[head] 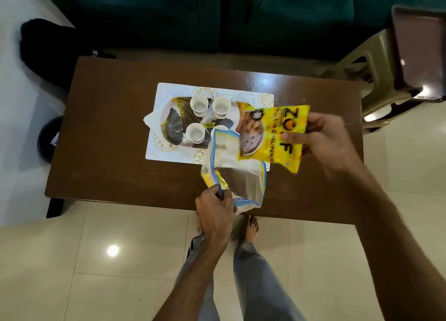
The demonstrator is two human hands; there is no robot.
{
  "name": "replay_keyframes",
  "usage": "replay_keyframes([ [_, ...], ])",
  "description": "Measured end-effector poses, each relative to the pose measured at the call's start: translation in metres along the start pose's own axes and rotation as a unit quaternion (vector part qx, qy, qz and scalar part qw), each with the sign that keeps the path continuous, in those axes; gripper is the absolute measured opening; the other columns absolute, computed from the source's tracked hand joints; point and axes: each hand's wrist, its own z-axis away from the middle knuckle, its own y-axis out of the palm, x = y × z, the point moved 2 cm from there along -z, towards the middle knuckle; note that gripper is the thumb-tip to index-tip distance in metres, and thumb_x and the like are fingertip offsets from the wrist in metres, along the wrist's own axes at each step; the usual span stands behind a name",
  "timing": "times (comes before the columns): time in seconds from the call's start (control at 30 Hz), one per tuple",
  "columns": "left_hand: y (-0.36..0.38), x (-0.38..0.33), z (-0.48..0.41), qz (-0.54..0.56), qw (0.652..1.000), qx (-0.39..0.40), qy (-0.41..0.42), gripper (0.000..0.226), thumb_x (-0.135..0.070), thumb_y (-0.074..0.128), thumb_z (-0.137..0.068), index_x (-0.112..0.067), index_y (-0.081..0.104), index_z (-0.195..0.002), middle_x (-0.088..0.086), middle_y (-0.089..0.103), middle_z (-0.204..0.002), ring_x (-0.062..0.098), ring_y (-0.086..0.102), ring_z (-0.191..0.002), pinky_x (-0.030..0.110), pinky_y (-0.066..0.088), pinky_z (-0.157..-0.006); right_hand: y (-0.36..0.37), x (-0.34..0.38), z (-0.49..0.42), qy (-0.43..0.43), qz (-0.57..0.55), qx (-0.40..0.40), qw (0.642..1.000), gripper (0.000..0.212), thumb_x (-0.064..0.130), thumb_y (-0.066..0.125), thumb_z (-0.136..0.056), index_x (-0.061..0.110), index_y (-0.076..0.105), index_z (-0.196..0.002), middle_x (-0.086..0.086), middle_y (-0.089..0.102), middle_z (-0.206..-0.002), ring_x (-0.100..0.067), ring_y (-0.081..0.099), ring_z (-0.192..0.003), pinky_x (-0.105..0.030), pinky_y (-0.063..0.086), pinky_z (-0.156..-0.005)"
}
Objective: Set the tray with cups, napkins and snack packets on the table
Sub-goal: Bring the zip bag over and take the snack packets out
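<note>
Looking from left to right, we first see the tray (169,127), up and to the left of our left hand (214,209). Its long side runs left to right. It rests on a white mat (154,149) on the brown table (108,152). A napkin (150,119) pokes out at the tray's left end. Four white cups (199,104) stand upright in the tray, and they look empty.

Our left hand is closed on the near edge of a clear zip bag (241,176). The bag's open mouth gapes toward us. A bit of yellow packet (213,178) shows inside the bag, just above this hand.

Our right hand (325,142) pinches a yellow snack packet (272,135) by its right side. The packet hangs above the bag, covering the tray's right end. Its long side runs up and down, tilted a little, and its letters read sideways.
</note>
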Motion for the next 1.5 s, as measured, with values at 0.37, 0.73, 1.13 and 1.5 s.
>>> replay_keyframes([
  [0.37,0.010,-0.005,0.005,0.007,1.000,0.012,0.005,0.021,-0.015,0.064,-0.095,-0.009,0.065,-0.075,0.009,0.071,-0.076,0.022,0.074,-0.063,0.028,0.059,-0.045,-0.014,-0.164,-0.054,0.164,0.158,-0.087,0.970,0.028,0.000,0.074,-0.083,0.014,0.074,-0.108,-0.011,0.077,-0.109,-0.023,0.072,-0.092,-0.045,0.061,-0.081],
  [0.73,0.008,-0.005,0.009,0.042,0.999,-0.004,0.014,0.026,-0.010,0.062,-0.094,-0.005,0.062,-0.068,0.009,0.067,-0.061,0.013,0.069,-0.045,0.024,0.053,-0.038,0.055,-0.050,0.013,-0.180,0.196,-0.038,0.963,0.019,0.009,0.063,-0.091,0.022,0.073,-0.101,0.016,0.072,-0.089,-0.001,0.067,-0.080,-0.014,0.052,-0.074],
  [1.13,-0.015,0.007,0.006,0.052,0.994,-0.083,0.052,0.037,-0.011,0.064,-0.081,-0.001,0.043,-0.052,0.017,0.044,-0.046,0.014,0.034,-0.042,0.034,0.035,-0.040,0.183,-0.111,-0.012,0.033,0.514,0.263,0.816,0.012,0.015,0.059,-0.087,0.005,0.065,-0.088,-0.017,0.069,-0.103,-0.035,0.065,-0.103,-0.039,0.049,-0.080],
  [1.5,-0.026,0.019,-0.001,0.046,0.996,-0.079,0.010,0.019,-0.009,0.076,-0.079,-0.010,0.057,-0.076,-0.004,0.061,-0.057,0.012,0.063,-0.049,0.030,0.054,-0.048,0.178,-0.131,-0.009,0.031,0.469,0.208,0.858,0.043,0.024,0.060,-0.089,0.001,0.057,-0.125,-0.021,0.062,-0.128,-0.037,0.059,-0.119,-0.044,0.049,-0.100],
])
